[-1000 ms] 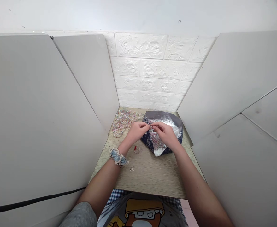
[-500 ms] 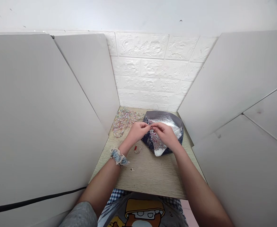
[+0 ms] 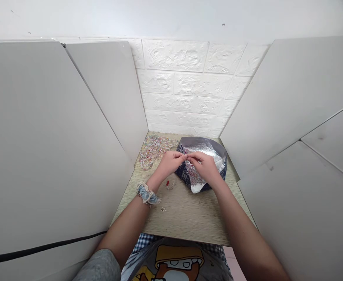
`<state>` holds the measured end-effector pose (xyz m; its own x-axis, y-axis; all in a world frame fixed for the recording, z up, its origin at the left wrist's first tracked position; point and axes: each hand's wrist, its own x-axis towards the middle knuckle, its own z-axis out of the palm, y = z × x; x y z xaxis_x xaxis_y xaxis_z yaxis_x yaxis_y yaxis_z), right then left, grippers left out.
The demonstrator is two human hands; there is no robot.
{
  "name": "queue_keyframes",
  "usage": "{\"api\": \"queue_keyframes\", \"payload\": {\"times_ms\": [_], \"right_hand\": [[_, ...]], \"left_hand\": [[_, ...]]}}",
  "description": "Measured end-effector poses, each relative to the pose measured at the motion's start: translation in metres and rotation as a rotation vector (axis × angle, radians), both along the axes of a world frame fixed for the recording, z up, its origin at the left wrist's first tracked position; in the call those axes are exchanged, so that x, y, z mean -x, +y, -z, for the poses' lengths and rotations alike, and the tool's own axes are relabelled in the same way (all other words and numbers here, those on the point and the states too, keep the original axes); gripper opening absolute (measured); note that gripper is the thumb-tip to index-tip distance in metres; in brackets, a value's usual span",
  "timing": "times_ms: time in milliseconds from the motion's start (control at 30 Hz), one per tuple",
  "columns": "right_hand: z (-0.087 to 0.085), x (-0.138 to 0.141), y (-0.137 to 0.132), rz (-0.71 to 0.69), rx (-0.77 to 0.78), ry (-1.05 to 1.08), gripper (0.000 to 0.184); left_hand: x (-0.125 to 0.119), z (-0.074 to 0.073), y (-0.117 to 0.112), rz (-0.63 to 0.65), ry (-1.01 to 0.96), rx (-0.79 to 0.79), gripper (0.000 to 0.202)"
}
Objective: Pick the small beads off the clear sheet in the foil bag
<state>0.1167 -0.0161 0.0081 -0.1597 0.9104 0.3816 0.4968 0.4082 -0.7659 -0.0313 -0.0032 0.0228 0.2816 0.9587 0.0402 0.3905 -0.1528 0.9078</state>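
Note:
My left hand [image 3: 170, 160] and my right hand [image 3: 203, 164] meet fingertip to fingertip over the near left part of a dark patterned bag [image 3: 183, 175] with a silvery lining. Both are closed in a pinch; whatever sits between the fingertips is too small to make out. Inside the bag's mouth lies a heap of small pink and clear beads [image 3: 195, 175], partly covered by my right hand. Below my left hand, a short beaded string with a red piece [image 3: 168, 183] rests on the table. Closer to me lies a tiny dark and white piece [image 3: 163, 209].
Many beaded strands [image 3: 154, 150] in mixed colours are spread at the table's back left. The wooden table [image 3: 189, 218] is enclosed by grey-white panels [image 3: 113, 89] on both sides and a white brick-patterned wall [image 3: 186, 84] behind. A black cable [image 3: 45, 246] runs along the left panel.
The fingertips of both hands have shifted very slightly against each other, still pinched together over the bag. Nothing else has visibly moved.

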Motion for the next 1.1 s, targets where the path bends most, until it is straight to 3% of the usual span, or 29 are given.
{"api": "queue_keyframes", "payload": {"times_ms": [467, 667, 767, 900, 1000, 1100], "right_hand": [[-0.0046, -0.0030, -0.0012, 0.045, 0.013, -0.048, 0.010], [-0.0063, 0.0015, -0.0034, -0.003, -0.055, -0.066, 0.013], [-0.0068, 0.0012, -0.0040, 0.022, -0.073, -0.069, 0.014], [-0.0084, -0.0008, -0.0049, 0.119, -0.077, -0.041, 0.012], [-0.0086, -0.0002, -0.0052, 0.117, -0.072, -0.041, 0.011], [-0.0080, 0.0015, -0.0052, 0.090, -0.079, -0.063, 0.011]], "left_hand": [[-0.0008, 0.0015, 0.0010, 0.034, 0.025, -0.034, 0.035], [-0.0036, 0.0021, -0.0026, 0.135, -0.122, 0.030, 0.035], [-0.0042, 0.0045, -0.0014, 0.167, -0.101, 0.036, 0.034], [-0.0040, 0.0030, -0.0012, 0.096, -0.042, 0.034, 0.030], [-0.0044, -0.0004, -0.0032, 0.024, -0.081, 0.022, 0.034], [-0.0048, -0.0008, -0.0038, 0.076, -0.106, 0.036, 0.034]]}}
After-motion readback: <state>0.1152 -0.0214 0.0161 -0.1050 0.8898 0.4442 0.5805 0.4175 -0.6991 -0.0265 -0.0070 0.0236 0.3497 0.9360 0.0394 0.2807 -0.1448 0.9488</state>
